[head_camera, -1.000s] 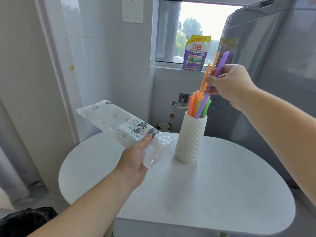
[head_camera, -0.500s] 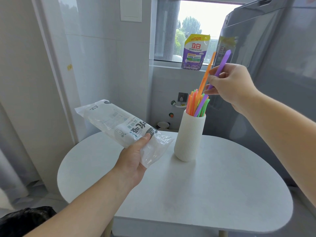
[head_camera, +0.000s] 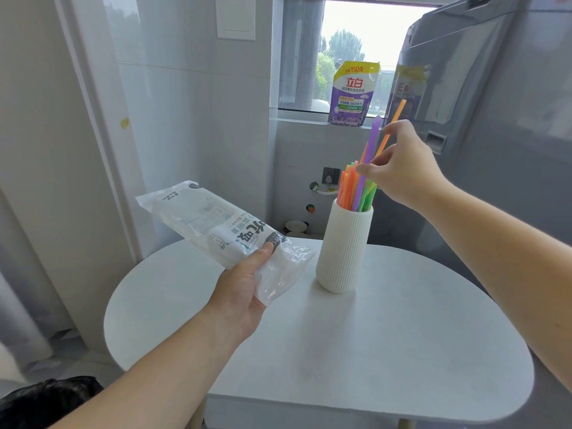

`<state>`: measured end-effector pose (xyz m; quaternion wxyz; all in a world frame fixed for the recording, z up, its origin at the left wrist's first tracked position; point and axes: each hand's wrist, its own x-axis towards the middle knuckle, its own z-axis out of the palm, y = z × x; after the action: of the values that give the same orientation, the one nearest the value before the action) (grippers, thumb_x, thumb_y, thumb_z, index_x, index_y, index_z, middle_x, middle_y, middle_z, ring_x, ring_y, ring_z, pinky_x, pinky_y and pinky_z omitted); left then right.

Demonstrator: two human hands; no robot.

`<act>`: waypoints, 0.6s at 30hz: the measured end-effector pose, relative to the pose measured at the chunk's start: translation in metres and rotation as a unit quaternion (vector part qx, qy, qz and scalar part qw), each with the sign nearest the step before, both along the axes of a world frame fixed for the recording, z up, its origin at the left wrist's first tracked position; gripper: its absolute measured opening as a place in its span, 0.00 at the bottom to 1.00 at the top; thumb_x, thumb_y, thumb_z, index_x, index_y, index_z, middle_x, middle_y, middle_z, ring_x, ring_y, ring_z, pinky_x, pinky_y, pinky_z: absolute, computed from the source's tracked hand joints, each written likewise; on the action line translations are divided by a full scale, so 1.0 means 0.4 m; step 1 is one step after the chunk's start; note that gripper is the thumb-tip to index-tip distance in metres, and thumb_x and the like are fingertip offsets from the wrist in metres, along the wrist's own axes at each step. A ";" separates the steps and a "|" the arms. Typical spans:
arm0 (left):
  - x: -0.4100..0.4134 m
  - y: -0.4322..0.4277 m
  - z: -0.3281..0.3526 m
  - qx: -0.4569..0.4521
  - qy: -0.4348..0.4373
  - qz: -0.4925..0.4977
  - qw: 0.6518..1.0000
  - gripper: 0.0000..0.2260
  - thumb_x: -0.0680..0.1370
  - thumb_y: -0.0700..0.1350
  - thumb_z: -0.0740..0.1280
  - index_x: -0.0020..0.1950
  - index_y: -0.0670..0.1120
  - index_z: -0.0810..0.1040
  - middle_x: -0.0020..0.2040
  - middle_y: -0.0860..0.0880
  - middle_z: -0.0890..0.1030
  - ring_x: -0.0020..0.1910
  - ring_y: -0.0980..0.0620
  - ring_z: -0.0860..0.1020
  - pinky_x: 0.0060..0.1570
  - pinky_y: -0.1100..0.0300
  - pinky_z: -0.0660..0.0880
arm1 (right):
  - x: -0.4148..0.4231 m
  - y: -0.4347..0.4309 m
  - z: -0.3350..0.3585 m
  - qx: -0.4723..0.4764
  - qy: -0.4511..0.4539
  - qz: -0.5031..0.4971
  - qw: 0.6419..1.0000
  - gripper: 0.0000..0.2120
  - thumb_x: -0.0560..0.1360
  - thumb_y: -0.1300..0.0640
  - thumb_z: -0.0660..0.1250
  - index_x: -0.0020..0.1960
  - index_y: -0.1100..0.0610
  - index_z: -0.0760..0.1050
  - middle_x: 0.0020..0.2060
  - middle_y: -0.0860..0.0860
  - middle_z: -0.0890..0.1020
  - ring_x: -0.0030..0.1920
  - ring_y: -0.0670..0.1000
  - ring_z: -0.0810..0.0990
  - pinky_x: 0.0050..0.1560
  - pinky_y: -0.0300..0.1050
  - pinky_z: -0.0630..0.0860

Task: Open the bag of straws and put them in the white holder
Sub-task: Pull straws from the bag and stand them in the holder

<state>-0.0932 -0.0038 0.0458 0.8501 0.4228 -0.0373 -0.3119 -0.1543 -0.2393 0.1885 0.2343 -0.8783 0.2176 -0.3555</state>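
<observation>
Colourful straws point(head_camera: 359, 193) stand upright in one holder point(head_camera: 343, 252), two taller (purple, orange) at right hand point(head_camera: 405, 171), grip unclear; left hand point(head_camera: 241, 289) grips one bag point(head_camera: 213, 221), pointing up-left.

A corner of a home kitchen or utility room.

A tall grey refrigerator point(head_camera: 495, 156) stands on the right, beside a window point(head_camera: 353, 41) whose sill holds a purple pouch of detergent point(head_camera: 354, 94). The glossy white tiled wall point(head_camera: 192, 125) has a socket point(head_camera: 330, 175) low down, with a small bowl point(head_camera: 296, 226) below it. A small rounded white table point(head_camera: 387, 351) carries a ribbed white holder point(head_camera: 342, 252) of coloured drinking straws point(head_camera: 356, 190).
</observation>
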 end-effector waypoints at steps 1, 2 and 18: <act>0.000 0.000 0.000 0.001 0.000 -0.001 1.000 0.12 0.77 0.44 0.75 0.59 0.49 0.85 0.54 0.50 0.89 0.48 0.53 0.87 0.35 0.61 0.82 | 0.002 -0.001 -0.001 -0.014 -0.006 -0.003 1.000 0.33 0.72 0.51 0.78 0.69 0.54 0.65 0.38 0.49 0.81 0.39 0.48 0.81 0.36 0.43 0.77; 0.001 0.002 -0.001 0.003 -0.001 0.000 1.000 0.11 0.77 0.44 0.75 0.59 0.49 0.85 0.54 0.50 0.89 0.48 0.53 0.88 0.34 0.61 0.81 | 0.004 -0.001 0.000 -0.027 -0.015 -0.006 0.999 0.33 0.71 0.50 0.78 0.68 0.54 0.64 0.38 0.49 0.80 0.37 0.47 0.80 0.34 0.41 0.74; 0.002 0.003 0.000 0.001 -0.001 0.003 1.000 0.13 0.76 0.45 0.75 0.60 0.49 0.84 0.55 0.50 0.88 0.48 0.53 0.88 0.35 0.61 0.82 | 0.027 -0.007 0.047 -0.180 0.066 -0.004 0.982 0.22 0.80 0.54 0.65 0.73 0.56 0.69 0.62 0.57 0.81 0.58 0.60 0.80 0.58 0.59 0.79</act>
<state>-0.0925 -0.0026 0.0459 0.8503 0.4245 -0.0368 -0.3090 -0.1437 -0.2423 0.2072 0.0565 -0.9266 0.1688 -0.3311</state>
